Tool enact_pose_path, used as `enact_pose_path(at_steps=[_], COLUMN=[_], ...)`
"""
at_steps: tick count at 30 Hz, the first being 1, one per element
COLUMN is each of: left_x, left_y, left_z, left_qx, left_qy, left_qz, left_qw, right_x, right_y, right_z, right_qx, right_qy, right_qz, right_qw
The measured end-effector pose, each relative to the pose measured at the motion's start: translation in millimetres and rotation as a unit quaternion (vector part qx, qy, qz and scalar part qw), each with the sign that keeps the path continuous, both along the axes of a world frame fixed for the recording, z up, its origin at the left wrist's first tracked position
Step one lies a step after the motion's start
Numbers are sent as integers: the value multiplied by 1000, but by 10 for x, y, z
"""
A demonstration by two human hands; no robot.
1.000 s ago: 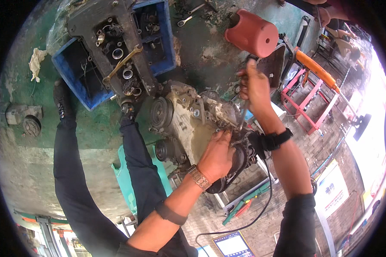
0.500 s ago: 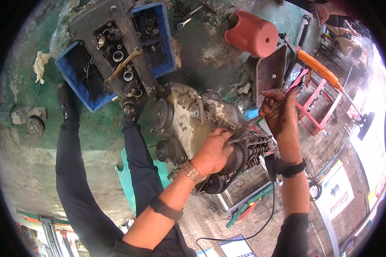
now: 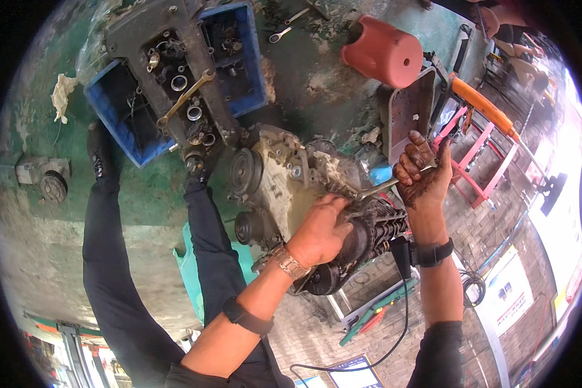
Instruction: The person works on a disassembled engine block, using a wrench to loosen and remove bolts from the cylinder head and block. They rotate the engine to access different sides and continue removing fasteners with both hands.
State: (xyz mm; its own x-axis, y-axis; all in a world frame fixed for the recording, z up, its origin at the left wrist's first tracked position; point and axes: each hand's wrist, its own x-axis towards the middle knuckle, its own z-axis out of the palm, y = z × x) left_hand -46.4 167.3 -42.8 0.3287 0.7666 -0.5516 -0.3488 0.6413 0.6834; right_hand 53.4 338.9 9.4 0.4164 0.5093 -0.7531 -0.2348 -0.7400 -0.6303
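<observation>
A dirty car engine (image 3: 281, 187) with round pulleys and an exposed camshaft side stands in front of me. My left hand (image 3: 320, 229), a metal watch on its wrist, is closed over the engine's upper edge; its fingertips are partly hidden among the parts. To its right, my right hand (image 3: 423, 168) is blackened with grease and wrapped round a slim metal wrench (image 3: 378, 189). The wrench's far end reaches the engine's top beside my left fingers; exactly what it sits on is too small to tell.
Beyond the engine, a dark valve cover (image 3: 181, 52) bearing a brass-coloured wrench (image 3: 186, 98) lies across blue crates (image 3: 119, 139). A red stool (image 3: 385, 52), a metal tray (image 3: 410, 107) and an orange-and-pink jack-like frame (image 3: 482, 103) are to the right. A cable (image 3: 404, 323) hangs from my right wrist strap.
My right hand has turned and lowered slightly, and the wrench in it now shows, reaching toward the engine. My left hand stays on the engine.
</observation>
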Motion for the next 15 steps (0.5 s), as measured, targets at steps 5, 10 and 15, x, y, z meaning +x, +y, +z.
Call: enact_pose_path(at_steps=[5,10,15], left_x=[-8,-26,-26], left_y=[19,23,26], left_z=[-2,19,11], left_qx=[-19,-22,-21], left_qy=[-27,-22,-18], left_qz=[-27,-22,-27], left_qw=[999,999,999], right_x=[-12,74,224], right_y=[16,-15,-128], right_z=[-34,9,-63], right_qx=[0,-1,11], right_qy=[-7,-30,-9], right_qz=[-25,-29,16], right_qw=[1000,999,1000])
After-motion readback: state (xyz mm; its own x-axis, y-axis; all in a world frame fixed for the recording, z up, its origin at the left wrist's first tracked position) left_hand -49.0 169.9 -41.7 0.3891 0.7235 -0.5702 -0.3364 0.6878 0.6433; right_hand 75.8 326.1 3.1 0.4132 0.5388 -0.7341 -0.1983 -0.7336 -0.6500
